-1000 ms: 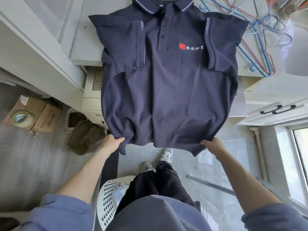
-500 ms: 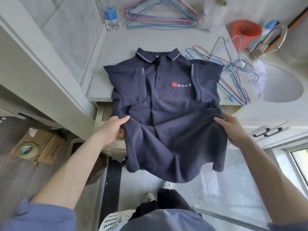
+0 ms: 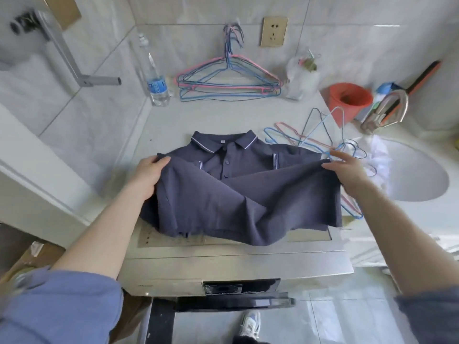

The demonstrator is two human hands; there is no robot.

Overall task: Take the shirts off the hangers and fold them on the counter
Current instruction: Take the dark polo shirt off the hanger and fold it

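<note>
Bench (image 3: 218, 120) pale stone, sink at right. Navy polo shirt (image 3: 238, 194) lies on bench front edge, collar toward wall, hem half doubled up over chest. Left hand (image 3: 149, 173) fingers clamped on left hem corner; right hand (image 3: 347, 170) fingers pinching right corner. Loose wire hangers (image 3: 315, 142) just beside shirt's right; second hanger stack (image 3: 228, 80) against wall.

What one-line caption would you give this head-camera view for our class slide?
Both hands, left and right, fold the hem of a navy polo shirt up toward its collar on a pale counter, wire hangers behind.
</note>
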